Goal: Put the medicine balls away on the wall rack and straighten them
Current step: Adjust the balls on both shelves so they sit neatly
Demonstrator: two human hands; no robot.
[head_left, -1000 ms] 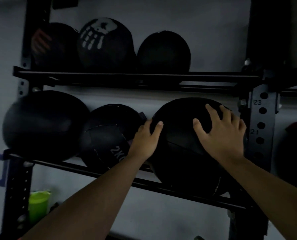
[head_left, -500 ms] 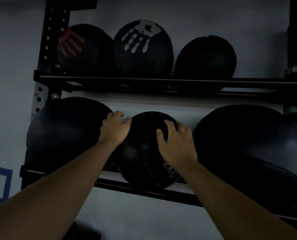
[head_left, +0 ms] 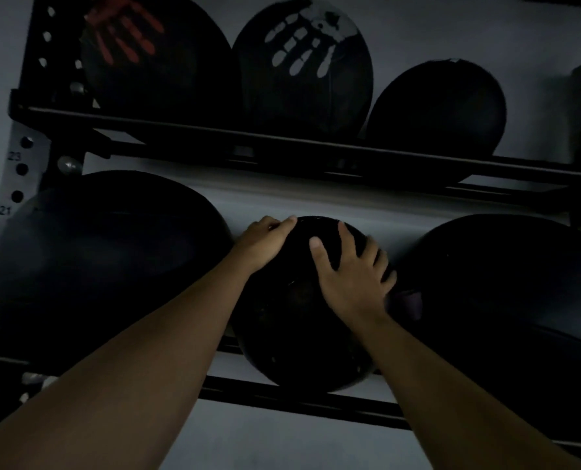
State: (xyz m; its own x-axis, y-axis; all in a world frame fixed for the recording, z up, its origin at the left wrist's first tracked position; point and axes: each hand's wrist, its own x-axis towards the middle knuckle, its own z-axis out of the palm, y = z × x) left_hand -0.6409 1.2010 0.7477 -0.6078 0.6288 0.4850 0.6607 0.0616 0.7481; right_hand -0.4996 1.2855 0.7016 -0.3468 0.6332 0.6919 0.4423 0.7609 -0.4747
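A small black medicine ball (head_left: 292, 320) sits in the middle of the lower shelf of the black wall rack (head_left: 282, 398). My left hand (head_left: 265, 242) grips its upper left side, fingers curled over the top. Spread flat on its upper right front is my right hand (head_left: 353, 273). A large black ball (head_left: 106, 252) lies to the left and another large one (head_left: 506, 300) to the right. On the upper shelf stand a ball with a red handprint (head_left: 153, 59), one with a white handprint (head_left: 302, 66) and a plain black ball (head_left: 441, 106).
The rack's left upright (head_left: 21, 171) has numbered holes. The upper shelf rail (head_left: 316, 144) runs just above my hands. A pale wall (head_left: 316, 205) lies behind the rack. The room is dim.
Both hands left the large right ball and moved left onto the small middle ball. The ball has since turned, so its "2KG" marking no longer shows. The view has drawn closer.
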